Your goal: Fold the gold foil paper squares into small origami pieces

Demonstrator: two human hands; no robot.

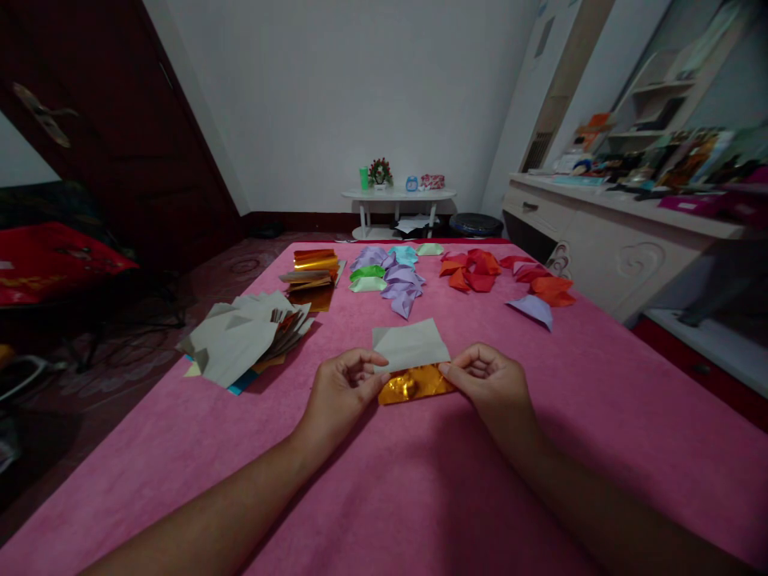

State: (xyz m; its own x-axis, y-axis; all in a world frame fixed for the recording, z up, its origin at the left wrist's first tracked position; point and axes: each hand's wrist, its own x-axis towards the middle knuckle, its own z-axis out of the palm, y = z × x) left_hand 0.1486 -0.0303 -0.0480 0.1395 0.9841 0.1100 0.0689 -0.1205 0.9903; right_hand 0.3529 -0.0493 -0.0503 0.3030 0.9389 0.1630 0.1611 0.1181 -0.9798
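Observation:
A sheet of gold foil paper (420, 385) lies in front of me, its near part folded up so the shiny gold side shows below the pale grey back. My left hand (348, 380) pinches the left end of the fold between thumb and fingers. At the right end, my right hand (493, 380) grips the same sheet, thumb on the gold strip. To the left is a loose stack of grey-backed paper sheets (234, 336). Behind it sits a pile of gold foil sheets (316, 264).
Folded purple papers (403, 280), green ones (367, 283) and red ones (474, 270) lie across the far part of the pink-covered table (372, 496). A lone purple folded paper (533, 310) rests at right. Beyond stand a small white table (396, 194) and a cluttered dresser (606, 216).

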